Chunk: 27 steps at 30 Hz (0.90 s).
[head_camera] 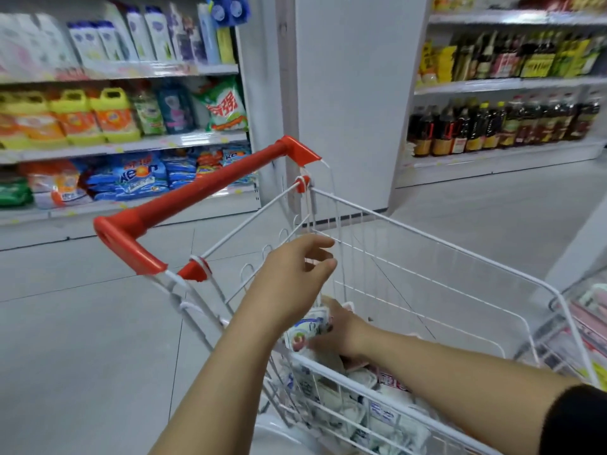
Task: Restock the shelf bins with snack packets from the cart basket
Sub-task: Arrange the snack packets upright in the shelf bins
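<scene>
A white wire cart basket (427, 244) with a red handle (203, 192) stands in front of me. Several white snack packets (361, 408) lie in its bottom. My right hand (345, 326) reaches down inside the basket and grips a white packet with a red and green print (307, 328). My left hand (295, 277) hovers above the near corner of the basket with its fingers loosely spread, holding nothing.
Detergent shelves (124, 146) stand at the left, a white pillar (354, 93) straight ahead, and bottle shelves (505, 126) at the right. A shelf bin with pink packets (588, 326) shows at the right edge. Grey tiled floor (82, 339) surrounds the cart.
</scene>
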Each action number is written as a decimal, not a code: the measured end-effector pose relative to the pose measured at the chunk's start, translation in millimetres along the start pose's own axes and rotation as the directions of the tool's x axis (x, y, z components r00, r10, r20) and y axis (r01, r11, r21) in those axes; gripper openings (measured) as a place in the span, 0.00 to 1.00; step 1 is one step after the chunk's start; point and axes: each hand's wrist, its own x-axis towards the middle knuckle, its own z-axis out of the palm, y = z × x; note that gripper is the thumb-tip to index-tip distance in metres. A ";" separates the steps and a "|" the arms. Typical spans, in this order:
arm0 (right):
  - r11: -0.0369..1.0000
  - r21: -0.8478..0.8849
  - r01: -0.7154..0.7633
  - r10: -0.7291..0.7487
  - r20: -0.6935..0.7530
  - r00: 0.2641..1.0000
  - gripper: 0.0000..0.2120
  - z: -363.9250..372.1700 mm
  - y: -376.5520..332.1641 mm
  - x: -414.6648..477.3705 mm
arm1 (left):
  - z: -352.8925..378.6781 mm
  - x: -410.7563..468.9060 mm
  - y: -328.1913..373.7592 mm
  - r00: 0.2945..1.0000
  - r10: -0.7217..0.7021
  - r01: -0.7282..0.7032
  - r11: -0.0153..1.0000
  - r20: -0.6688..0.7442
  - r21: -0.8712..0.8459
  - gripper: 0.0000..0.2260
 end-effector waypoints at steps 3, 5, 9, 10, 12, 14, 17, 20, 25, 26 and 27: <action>0.999 0.033 0.041 -0.044 0.078 0.996 0.45 7.2 -3.6 -5.6 | -0.7 -0.6 0.6 1.000 0.005 -0.005 1.000 -0.026 0.002 0.12; 0.997 0.057 0.052 -0.057 0.085 0.995 0.40 1.3 -8.4 -15.3 | -0.9 -1.1 2.0 0.999 0.008 -0.008 1.000 -0.035 0.011 0.12; 0.989 0.025 0.146 -0.144 -0.054 0.988 0.40 -40.1 -15.0 -47.4 | -2.6 -3.7 7.4 0.996 0.024 -0.018 0.998 -0.081 0.068 0.12; 0.985 0.032 0.172 -0.168 -0.103 0.980 0.39 -52.0 -14.1 -59.0 | -2.9 -4.2 8.7 0.996 0.031 -0.022 0.995 -0.088 0.092 0.12; 0.974 0.068 0.217 -0.199 -0.205 0.958 0.38 -74.2 -8.7 -86.8 | -1.6 -5.2 11.9 0.994 0.052 -0.040 0.991 -0.092 0.132 0.12; 0.959 0.107 0.263 -0.218 -0.314 0.924 0.36 -91.8 -1.6 -117.3 | 3.6 -8.5 17.1 0.994 0.078 -0.067 0.987 -0.075 0.145 0.12; 0.925 0.185 0.331 -0.217 -0.459 0.861 0.34 -107.7 6.1 -163.8 | 24.4 -21.4 33.2 0.995 0.091 -0.091 0.996 0.029 0.010 0.17; 0.906 0.195 0.376 -0.208 -0.567 0.797 0.35 -116.6 12.3 -209.5 | 55.0 -38.5 60.3 0.963 0.115 -0.061 0.974 0.244 -0.217 0.21; 0.884 0.250 0.394 -0.133 -0.675 0.726 0.36 -126.8 29.6 -280.5 | 97.6 -62.5 102.0 0.812 0.314 0.025 0.824 0.492 -0.566 0.24; 0.877 0.264 0.400 -0.121 -0.686 0.717 0.35 -128.8 34.6 -293.8 | 105.3 -67.1 110.1 0.789 0.348 0.014 0.813 0.506 -0.582 0.26; 0.871 0.280 0.404 -0.105 -0.697 0.709 0.34 -130.6 39.0 -307.7 | 113.3 -71.3 117.8 0.775 0.372 0.006 0.803 0.510 -0.595 0.27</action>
